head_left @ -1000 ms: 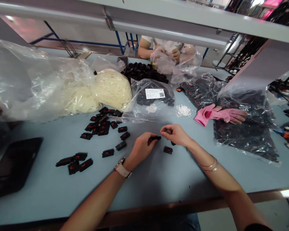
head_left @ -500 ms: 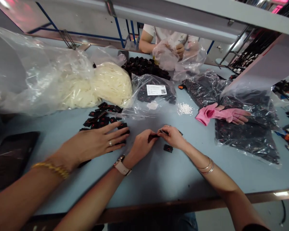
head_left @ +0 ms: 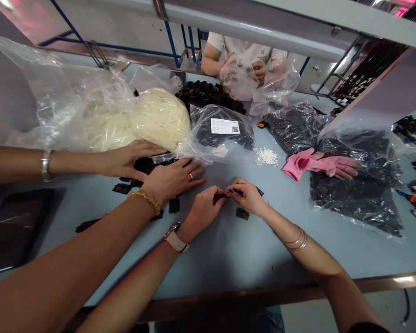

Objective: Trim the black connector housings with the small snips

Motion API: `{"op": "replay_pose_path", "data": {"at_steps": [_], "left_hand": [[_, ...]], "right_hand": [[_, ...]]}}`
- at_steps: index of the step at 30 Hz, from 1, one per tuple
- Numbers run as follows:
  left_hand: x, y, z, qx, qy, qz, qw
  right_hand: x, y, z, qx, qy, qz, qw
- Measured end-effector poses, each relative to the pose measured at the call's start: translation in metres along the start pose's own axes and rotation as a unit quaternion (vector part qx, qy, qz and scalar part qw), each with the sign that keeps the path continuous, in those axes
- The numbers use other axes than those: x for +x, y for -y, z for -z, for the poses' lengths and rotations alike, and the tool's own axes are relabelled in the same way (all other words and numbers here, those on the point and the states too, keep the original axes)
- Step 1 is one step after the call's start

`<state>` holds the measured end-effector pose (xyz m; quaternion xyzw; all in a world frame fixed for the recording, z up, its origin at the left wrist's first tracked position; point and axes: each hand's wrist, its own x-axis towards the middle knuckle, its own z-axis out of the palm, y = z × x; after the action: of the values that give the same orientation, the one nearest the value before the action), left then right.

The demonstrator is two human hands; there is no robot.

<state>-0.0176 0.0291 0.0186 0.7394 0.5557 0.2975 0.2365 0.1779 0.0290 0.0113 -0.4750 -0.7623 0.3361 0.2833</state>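
My left hand [head_left: 207,206], with a watch at its wrist, pinches one end of a small black plastic part [head_left: 223,196]. Fingers of my right hand [head_left: 245,196] close on the other end, and most of the part is hidden between the two hands. A similar black piece [head_left: 242,213] with a reddish spot lies on the table just below my right hand. Another dark piece [head_left: 260,191] shows partly behind that hand. Left of my hands, a co-worker's two hands [head_left: 175,179] rest over a pile of black parts [head_left: 122,188].
Behind stand clear bags of cream-coloured pieces [head_left: 161,115] and a labelled bag of black parts [head_left: 225,127]. White bits [head_left: 266,157], pink gloves [head_left: 321,164] and more filled bags [head_left: 357,203] lie right. A dark tablet-like device [head_left: 17,226] lies left. Another person [head_left: 244,60] sits opposite.
The co-worker's hand with the yellow bracelet has moved right and up over the pile, and their second hand has come in from the left. My own hands stay nearly still.
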Motion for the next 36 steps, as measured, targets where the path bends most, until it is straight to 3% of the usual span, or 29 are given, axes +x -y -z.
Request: {"op": "replay_pose_path", "data": {"at_steps": [2,4,15,23,26,29,32,36], "left_hand": [[-0.012,-0.013,-0.020,-0.017,0.040,0.003,0.999],[-0.016,-0.018,-0.028,-0.027,0.047,0.019,0.998],[-0.015,-0.015,-0.025,-0.031,0.043,0.022,0.998],[-0.018,-0.009,-0.030,-0.038,0.025,0.029,0.999],[-0.016,-0.012,-0.028,-0.038,0.031,0.028,0.998],[-0.015,-0.017,-0.025,-0.037,0.032,0.024,0.999],[-0.016,-0.018,-0.024,-0.034,0.030,0.021,0.999],[-0.016,-0.017,-0.024,-0.039,0.031,0.018,0.999]], "right_hand": [[-0.001,0.000,0.000,-0.007,-0.001,0.003,1.000],[-0.002,0.002,0.000,-0.027,0.000,0.002,1.000],[-0.010,0.004,0.010,-0.149,0.021,0.038,0.988],[-0.014,0.019,0.014,-0.307,0.102,0.080,0.943],[-0.011,0.019,0.018,-0.276,0.107,0.063,0.953],[-0.005,0.011,0.025,-0.219,0.061,0.014,0.974],[0.000,0.006,0.033,-0.220,0.021,-0.050,0.974],[0.003,0.007,0.038,-0.243,0.049,-0.084,0.965]]}}
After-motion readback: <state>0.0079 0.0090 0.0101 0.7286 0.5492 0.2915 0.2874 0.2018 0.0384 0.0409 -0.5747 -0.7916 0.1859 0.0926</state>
